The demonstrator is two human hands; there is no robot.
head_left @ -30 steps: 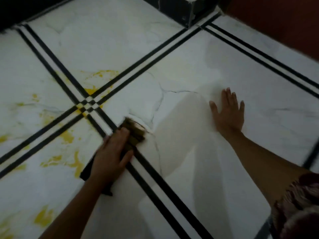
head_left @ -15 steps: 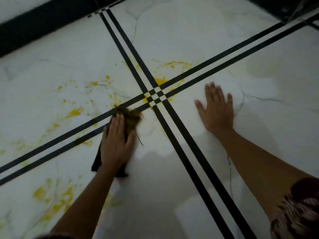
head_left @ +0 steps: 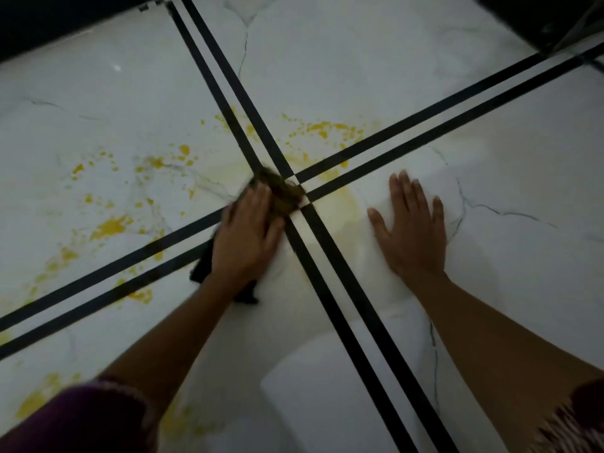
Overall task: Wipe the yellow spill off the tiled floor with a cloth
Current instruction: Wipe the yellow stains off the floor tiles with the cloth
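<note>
A: Where's the cloth (head_left: 285, 195)?
B: On the stripe crossing (head_left: 295, 176), pressed under the left hand (head_left: 248, 238), fingers straight. Yellow spill (head_left: 111, 225) spatters the tiled floor (head_left: 359, 67) around it.
A: And the right hand (head_left: 412, 232)?
B: Splayed flat on the floor, gripping nothing.

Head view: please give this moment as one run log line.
left hand: presses cloth on stripes | right hand: flat on floor | spill: yellow spots, left tiles

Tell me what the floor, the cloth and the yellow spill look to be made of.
The floor looks like glossy white tile, ceramic or marble-look: grey veins, sheen, black stripes. The cloth is soft dark fabric, matte, bunched, stained brownish in front. The yellow spill seems a thin liquid or paste: splatter drops and smears.
</note>
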